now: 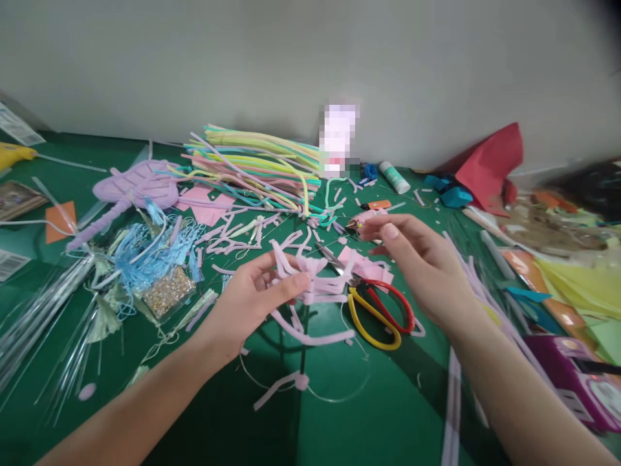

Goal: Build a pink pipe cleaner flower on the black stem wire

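Observation:
My left hand [262, 291] pinches a framework of bent lilac pipe cleaners [323, 288] between thumb and fingers, its loose ends sticking out. My right hand [417, 259] is raised to the right of it, apart from it, thumb and fingers drawn together. At its fingertips shows a small dark-gold piece [355, 224]; I cannot tell whether it is gripped or lies behind them. Scissors [381, 314] with one red and one yellow handle lie under and between my hands. Below, a lilac pipe cleaner with a knob [301, 382] lies on the table by a thin clear loop.
Pipe cleaners [257, 165] are heaped at the back beside a blurred bright screen [338, 139]. To the left lie a lilac fan-shaped piece [138, 184], blue tassels [155, 249] and a bag of beads [167, 291]. A purple device [572, 375] stands at right.

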Demonstrator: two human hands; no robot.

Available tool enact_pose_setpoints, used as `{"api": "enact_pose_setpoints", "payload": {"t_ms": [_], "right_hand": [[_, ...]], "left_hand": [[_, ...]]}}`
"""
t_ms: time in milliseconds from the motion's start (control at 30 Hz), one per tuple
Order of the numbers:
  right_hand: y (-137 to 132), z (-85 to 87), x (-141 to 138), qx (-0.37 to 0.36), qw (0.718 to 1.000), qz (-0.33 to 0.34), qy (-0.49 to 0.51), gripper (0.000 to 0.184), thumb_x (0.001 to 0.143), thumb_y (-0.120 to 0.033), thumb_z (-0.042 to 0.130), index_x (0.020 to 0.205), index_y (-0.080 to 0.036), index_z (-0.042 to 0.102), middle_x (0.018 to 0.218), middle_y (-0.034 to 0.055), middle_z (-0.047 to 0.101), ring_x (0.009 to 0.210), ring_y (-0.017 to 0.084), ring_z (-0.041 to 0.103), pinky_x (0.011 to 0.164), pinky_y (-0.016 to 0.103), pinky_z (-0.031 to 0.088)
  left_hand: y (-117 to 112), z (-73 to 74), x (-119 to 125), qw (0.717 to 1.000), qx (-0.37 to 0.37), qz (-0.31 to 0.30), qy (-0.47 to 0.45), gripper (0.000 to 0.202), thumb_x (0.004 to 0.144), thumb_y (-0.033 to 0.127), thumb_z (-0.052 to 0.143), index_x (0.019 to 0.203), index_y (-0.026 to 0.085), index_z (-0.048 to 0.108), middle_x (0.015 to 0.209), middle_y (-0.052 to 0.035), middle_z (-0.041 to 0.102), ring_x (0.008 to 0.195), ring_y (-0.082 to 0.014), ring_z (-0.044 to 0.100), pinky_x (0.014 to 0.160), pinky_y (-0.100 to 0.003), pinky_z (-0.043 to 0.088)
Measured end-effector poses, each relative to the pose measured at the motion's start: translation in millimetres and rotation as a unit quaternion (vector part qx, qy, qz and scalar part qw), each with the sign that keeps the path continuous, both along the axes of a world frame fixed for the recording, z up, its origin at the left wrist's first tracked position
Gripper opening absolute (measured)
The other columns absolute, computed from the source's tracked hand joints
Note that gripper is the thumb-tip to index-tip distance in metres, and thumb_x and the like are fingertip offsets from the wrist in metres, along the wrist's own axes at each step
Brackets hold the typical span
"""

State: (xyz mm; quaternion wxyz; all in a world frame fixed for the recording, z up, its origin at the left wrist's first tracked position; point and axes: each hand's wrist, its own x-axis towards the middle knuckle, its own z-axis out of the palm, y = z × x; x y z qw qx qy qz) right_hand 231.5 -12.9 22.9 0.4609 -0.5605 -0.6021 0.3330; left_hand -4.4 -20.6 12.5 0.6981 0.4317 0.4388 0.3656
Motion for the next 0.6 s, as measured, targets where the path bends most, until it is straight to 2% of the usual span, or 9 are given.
{"api": "enact_pose_setpoints", "payload": {"t_ms": [100, 133, 200, 267, 300, 367, 467, 533, 600], "right_hand": [[11.9, -5.0, 18.3, -0.028, 0.981, -0.072, -0.175, 0.030, 0.090, -0.047, 0.058, 0.102, -0.021, 0.066, 0.105, 0.0101, 0.071, 0.092, 0.025, 0.066, 0.080, 0.038, 0.052], [16.4, -9.0, 24.9, -0.043, 0.958, -0.106, -0.265, 0.032, 0.088, -0.045, 0.059, 0.104, -0.018, 0.066, 0.103, 0.0129, 0.071, 0.091, 0.028, 0.066, 0.081, 0.042, 0.050], [25.6, -19.1, 36.3, -0.055, 0.888, -0.129, -0.439, 0.042, 0.086, -0.043, 0.061, 0.110, -0.009, 0.064, 0.106, 0.0212, 0.069, 0.100, 0.036, 0.062, 0.087, 0.048, 0.046], [34.0, -29.0, 42.9, -0.087, 0.825, -0.126, -0.543, 0.049, 0.087, -0.046, 0.058, 0.111, -0.004, 0.063, 0.106, 0.0269, 0.066, 0.103, 0.040, 0.059, 0.088, 0.049, 0.043], [37.8, -32.9, 44.2, -0.107, 0.807, -0.126, -0.567, 0.051, 0.089, -0.048, 0.056, 0.110, -0.002, 0.063, 0.107, 0.0289, 0.065, 0.103, 0.041, 0.058, 0.088, 0.049, 0.042], [45.2, -38.1, 43.6, -0.130, 0.793, -0.139, -0.579, 0.058, 0.091, -0.054, 0.051, 0.110, 0.000, 0.062, 0.109, 0.0316, 0.062, 0.107, 0.042, 0.056, 0.087, 0.047, 0.041], [56.2, -40.7, 40.3, -0.153, 0.792, -0.179, -0.564, 0.069, 0.090, -0.060, 0.050, 0.114, 0.004, 0.058, 0.115, 0.0368, 0.056, 0.111, 0.045, 0.054, 0.085, 0.047, 0.041], [63.4, -41.5, 39.3, -0.170, 0.799, -0.180, -0.548, 0.067, 0.090, -0.058, 0.052, 0.114, 0.004, 0.058, 0.114, 0.0373, 0.057, 0.108, 0.046, 0.056, 0.082, 0.047, 0.041], [69.3, -43.1, 40.0, -0.173, 0.811, -0.157, -0.536, 0.056, 0.092, -0.052, 0.051, 0.110, 0.000, 0.060, 0.109, 0.0330, 0.062, 0.105, 0.043, 0.059, 0.081, 0.043, 0.041]], "left_hand": [[-2.5, 0.6, 0.7, 1.000, 0.000, -0.001, 0.022, 0.019, 0.076, 0.039, 0.081, 0.085, 0.024, 0.075, 0.078, 0.0026, 0.071, 0.073, -0.0111, 0.061, 0.070, -0.020, 0.048], [-2.8, 0.7, 0.9, 1.000, 0.004, -0.004, 0.028, 0.017, 0.077, 0.039, 0.080, 0.083, 0.024, 0.075, 0.078, 0.0023, 0.071, 0.073, -0.0112, 0.061, 0.070, -0.020, 0.047], [-2.7, 0.6, 1.4, 0.999, 0.010, -0.010, 0.037, 0.016, 0.077, 0.039, 0.080, 0.081, 0.024, 0.076, 0.077, 0.0018, 0.071, 0.072, -0.0117, 0.060, 0.068, -0.021, 0.046], [-2.1, 0.4, 1.9, 0.999, 0.013, -0.017, 0.045, 0.017, 0.076, 0.040, 0.080, 0.078, 0.024, 0.076, 0.073, 0.0012, 0.070, 0.070, -0.0126, 0.060, 0.067, -0.022, 0.045], [-1.8, 0.3, 2.0, 0.999, 0.012, -0.019, 0.049, 0.018, 0.076, 0.041, 0.080, 0.076, 0.023, 0.076, 0.071, 0.0009, 0.069, 0.070, -0.0132, 0.060, 0.067, -0.023, 0.045], [-1.2, 0.1, 1.7, 0.998, 0.012, -0.025, 0.059, 0.021, 0.075, 0.043, 0.080, 0.074, 0.023, 0.075, 0.068, 0.0002, 0.068, 0.068, -0.0145, 0.060, 0.065, -0.024, 0.046], [-1.0, -0.1, 0.3, 0.996, 0.021, -0.035, 0.074, 0.024, 0.078, 0.046, 0.077, 0.074, 0.022, 0.074, 0.069, -0.0008, 0.068, 0.067, -0.0155, 0.060, 0.064, -0.026, 0.045], [-1.2, -0.1, -0.8, 0.996, 0.027, -0.041, 0.073, 0.024, 0.080, 0.046, 0.075, 0.075, 0.022, 0.073, 0.071, -0.0009, 0.067, 0.068, -0.0153, 0.060, 0.066, -0.026, 0.046], [-1.4, -0.3, -1.7, 0.997, 0.026, -0.040, 0.056, 0.022, 0.081, 0.044, 0.075, 0.078, 0.022, 0.073, 0.072, -0.0001, 0.066, 0.069, -0.0145, 0.060, 0.068, -0.026, 0.047]]}}
